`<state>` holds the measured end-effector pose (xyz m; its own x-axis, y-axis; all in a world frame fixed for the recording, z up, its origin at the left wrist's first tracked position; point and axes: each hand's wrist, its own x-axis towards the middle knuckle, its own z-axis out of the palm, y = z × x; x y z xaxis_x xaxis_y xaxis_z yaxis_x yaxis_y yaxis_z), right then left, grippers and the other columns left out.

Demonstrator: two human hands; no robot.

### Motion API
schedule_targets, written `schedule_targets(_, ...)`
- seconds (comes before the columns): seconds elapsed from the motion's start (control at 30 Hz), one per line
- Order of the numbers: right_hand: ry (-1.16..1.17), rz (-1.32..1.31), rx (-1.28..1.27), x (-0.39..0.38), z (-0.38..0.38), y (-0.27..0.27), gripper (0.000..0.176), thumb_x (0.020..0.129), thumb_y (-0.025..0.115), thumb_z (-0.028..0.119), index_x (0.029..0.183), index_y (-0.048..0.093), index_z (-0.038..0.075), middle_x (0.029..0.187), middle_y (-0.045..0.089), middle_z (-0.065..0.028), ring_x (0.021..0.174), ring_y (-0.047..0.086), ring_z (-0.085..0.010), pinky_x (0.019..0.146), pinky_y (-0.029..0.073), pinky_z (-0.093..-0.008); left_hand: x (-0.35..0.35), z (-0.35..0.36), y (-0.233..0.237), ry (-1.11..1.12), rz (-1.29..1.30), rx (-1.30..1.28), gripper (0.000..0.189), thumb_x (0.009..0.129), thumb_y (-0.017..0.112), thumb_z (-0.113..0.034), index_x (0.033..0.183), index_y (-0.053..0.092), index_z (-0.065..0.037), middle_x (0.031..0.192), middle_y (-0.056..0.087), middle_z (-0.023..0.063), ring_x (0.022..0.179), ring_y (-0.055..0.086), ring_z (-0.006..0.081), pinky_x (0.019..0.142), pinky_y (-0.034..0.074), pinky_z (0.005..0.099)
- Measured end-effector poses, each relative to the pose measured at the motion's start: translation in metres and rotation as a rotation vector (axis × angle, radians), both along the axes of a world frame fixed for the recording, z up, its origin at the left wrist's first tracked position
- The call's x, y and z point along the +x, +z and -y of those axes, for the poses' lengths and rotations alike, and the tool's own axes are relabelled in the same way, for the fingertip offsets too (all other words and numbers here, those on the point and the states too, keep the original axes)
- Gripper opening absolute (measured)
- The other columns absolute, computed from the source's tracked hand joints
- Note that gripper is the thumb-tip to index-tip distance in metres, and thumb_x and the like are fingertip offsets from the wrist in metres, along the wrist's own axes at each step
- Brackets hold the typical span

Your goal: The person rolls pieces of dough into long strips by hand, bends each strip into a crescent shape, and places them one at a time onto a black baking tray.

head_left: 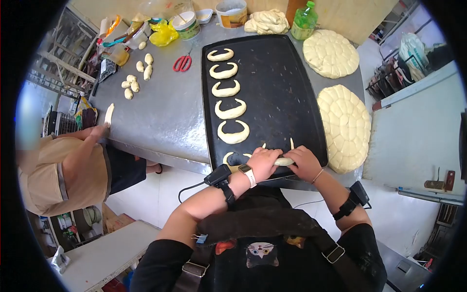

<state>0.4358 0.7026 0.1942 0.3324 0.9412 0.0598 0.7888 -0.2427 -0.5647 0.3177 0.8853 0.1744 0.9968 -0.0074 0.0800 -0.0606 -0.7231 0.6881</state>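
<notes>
A black baking tray (270, 87) lies in front of me on the metal table. Down its left side runs a column of crescent-shaped dough pieces (233, 132); the nearest one is partly hidden by my left arm. At the tray's near edge, my left hand (264, 163) and my right hand (304, 163) are closed on a curved dough roll (284, 161) from either side. Its middle shows between my hands, and two thin tips point away from me. My fingers cover the rest of the roll.
Two rounds of packed dough pieces (343, 127) sit right of the tray. Red scissors (182, 63), small dough lumps (131, 83), a green bottle (305, 22) and tubs (186, 25) are on the table (155, 112). At left, a co-worker's hand (100, 130) touches a dough strip (109, 115).
</notes>
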Motion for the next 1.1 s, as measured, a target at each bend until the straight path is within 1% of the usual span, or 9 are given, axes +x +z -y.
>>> schedule_targets(0.07,0.000,0.068,-0.021,0.003,-0.004,-0.008,0.022,0.075,0.069,0.013,0.096,0.068,0.013,0.088,0.065,-0.0011,0.091,0.056,-0.0239,0.081,0.045,-0.0373,-0.001,-0.008,0.017,-0.052,-0.053,-0.004,0.031,0.075,0.071,-0.015,0.105,0.061,-0.012,0.092,0.066,0.0091,0.088,0.064,0.0260,0.090,0.037,0.0414)
schedule_targets(0.27,0.023,0.016,-0.069,-0.003,0.001,-0.002,0.026,0.074,0.071,0.013,0.100,0.068,0.010,0.101,0.061,-0.0043,0.094,0.056,-0.0249,0.083,0.046,-0.0379,-0.019,-0.013,0.005,-0.115,0.000,0.106,0.027,0.073,0.073,-0.015,0.099,0.066,-0.013,0.096,0.061,0.0037,0.094,0.059,0.0231,0.089,0.038,0.0410)
schedule_targets(0.37,-0.236,-0.208,0.219,-0.001,0.000,0.007,0.030,0.074,0.073,0.015,0.102,0.067,0.006,0.105,0.058,-0.0092,0.097,0.057,-0.0281,0.082,0.047,-0.0398,-0.019,-0.012,0.033,0.165,0.160,-0.008,0.029,0.072,0.075,-0.016,0.099,0.066,-0.010,0.095,0.059,0.0078,0.093,0.059,0.0259,0.086,0.043,0.0422)
schedule_targets(0.43,-0.541,-0.160,0.046,0.014,-0.005,-0.001,0.028,0.075,0.073,0.019,0.096,0.066,0.002,0.094,0.060,-0.0137,0.090,0.060,-0.0306,0.078,0.049,-0.0388,-0.007,-0.026,0.016,0.354,0.041,-0.062,0.028,0.073,0.076,-0.014,0.095,0.063,-0.002,0.094,0.061,0.0135,0.084,0.061,0.0286,0.074,0.051,0.0370)
schedule_targets(0.5,-0.605,-0.125,0.013,0.023,-0.017,-0.015,0.022,0.075,0.074,0.019,0.088,0.067,0.002,0.088,0.061,-0.0125,0.083,0.062,-0.0287,0.074,0.050,-0.0377,0.008,-0.031,0.009,0.447,-0.048,-0.095,0.028,0.073,0.075,-0.014,0.094,0.062,-0.001,0.089,0.062,0.0142,0.081,0.062,0.0275,0.073,0.051,0.0357)
schedule_targets(0.77,-0.378,-0.206,0.071,0.013,-0.037,-0.023,0.009,0.079,0.069,0.013,0.080,0.067,0.004,0.081,0.060,-0.0114,0.078,0.061,-0.0289,0.071,0.049,-0.0388,0.018,-0.034,-0.015,0.322,-0.007,-0.212,0.019,0.075,0.069,-0.001,0.092,0.061,-0.003,0.079,0.062,0.0114,0.071,0.063,0.0263,0.066,0.051,0.0355)
schedule_targets(0.83,-0.330,-0.121,0.053,0.012,-0.039,-0.031,0.010,0.080,0.068,0.014,0.081,0.067,0.004,0.082,0.060,-0.0117,0.081,0.061,-0.0296,0.073,0.048,-0.0395,0.015,-0.035,-0.013,0.203,0.075,-0.093,0.018,0.075,0.070,-0.007,0.092,0.062,-0.004,0.087,0.061,0.0149,0.083,0.061,0.0323,0.075,0.050,0.0396)
schedule_targets(1.03,-0.391,-0.272,-0.006,0.002,-0.034,-0.022,0.037,0.077,0.071,0.013,0.111,0.062,0.001,0.095,0.061,-0.0150,0.092,0.058,-0.0345,0.084,0.046,-0.0423,-0.026,-0.065,0.026,0.229,0.175,-0.156,0.020,0.081,0.067,-0.012,0.099,0.061,-0.004,0.111,0.059,0.0124,0.102,0.058,0.0317,0.087,0.048,0.0381)
schedule_targets(1.1,-0.429,0.083,0.245,-0.009,-0.034,-0.022,0.040,0.078,0.069,0.010,0.115,0.058,-0.001,0.104,0.059,-0.0177,0.100,0.055,-0.0364,0.090,0.043,-0.0431,-0.052,-0.093,0.040,0.308,0.212,-0.136,0.019,0.082,0.066,-0.011,0.099,0.061,-0.004,0.112,0.059,0.0125,0.102,0.058,0.0319,0.089,0.048,0.0389)
